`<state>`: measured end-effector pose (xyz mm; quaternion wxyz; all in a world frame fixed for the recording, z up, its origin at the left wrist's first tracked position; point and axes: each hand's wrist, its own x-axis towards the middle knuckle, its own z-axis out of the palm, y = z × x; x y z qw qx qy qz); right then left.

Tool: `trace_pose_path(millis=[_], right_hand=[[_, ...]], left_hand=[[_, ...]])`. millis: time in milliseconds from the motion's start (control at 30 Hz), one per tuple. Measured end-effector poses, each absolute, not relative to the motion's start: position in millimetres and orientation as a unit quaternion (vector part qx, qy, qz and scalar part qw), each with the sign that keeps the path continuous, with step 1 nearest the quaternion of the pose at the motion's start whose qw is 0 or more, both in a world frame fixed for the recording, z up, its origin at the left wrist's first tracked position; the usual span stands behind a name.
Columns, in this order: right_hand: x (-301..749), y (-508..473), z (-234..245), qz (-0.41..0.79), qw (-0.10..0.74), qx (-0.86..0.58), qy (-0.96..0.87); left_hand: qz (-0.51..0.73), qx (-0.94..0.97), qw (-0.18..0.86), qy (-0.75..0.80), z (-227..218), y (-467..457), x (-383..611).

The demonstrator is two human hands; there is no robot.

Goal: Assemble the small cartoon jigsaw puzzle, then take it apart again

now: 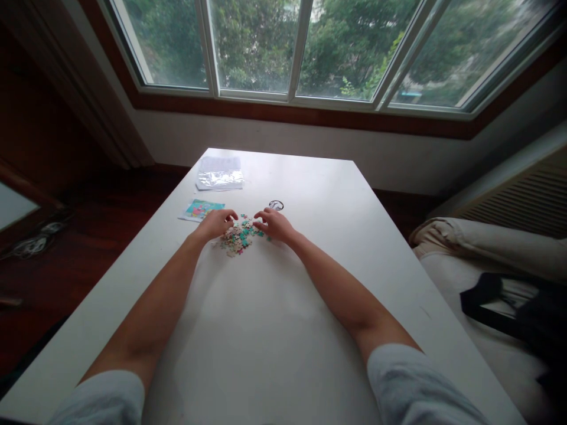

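Observation:
A small heap of loose puzzle pieces (240, 237), teal, pink and beige, lies in the middle of the white table (283, 330). My left hand (215, 224) rests at the heap's left edge with its fingers curled over the pieces. My right hand (275, 225) sits at the heap's right edge, fingers bent down onto the pieces. Whether either hand pinches a piece is too small to see. Both forearms stretch out across the table from me.
A colourful picture card (201, 209) lies left of the heap. A clear plastic bag (220, 175) lies further back. A small dark ring-shaped object (276, 205) sits behind my right hand. A cushioned seat with a black strap (487, 295) stands right of the table.

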<state>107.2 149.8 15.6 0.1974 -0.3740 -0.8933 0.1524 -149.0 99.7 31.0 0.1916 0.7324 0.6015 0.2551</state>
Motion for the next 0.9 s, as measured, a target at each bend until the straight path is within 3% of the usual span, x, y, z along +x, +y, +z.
trace_pose_path(millis=[433, 633, 900], right_hand=[[87, 119, 14, 0.089, 0.145, -0.325, -0.930], [88, 125, 8, 0.105, 0.176, -0.335, -0.919], [90, 132, 3, 0.144, 0.260, -0.365, -0.882]], left_hand=[[0.073, 0.759, 0.222, 0.608, 54, 92, -152], [0.001, 0.787, 0.207, 0.582, 64, 83, -142], [-0.007, 0.802, 0.150, 0.578, 64, 81, -135]])
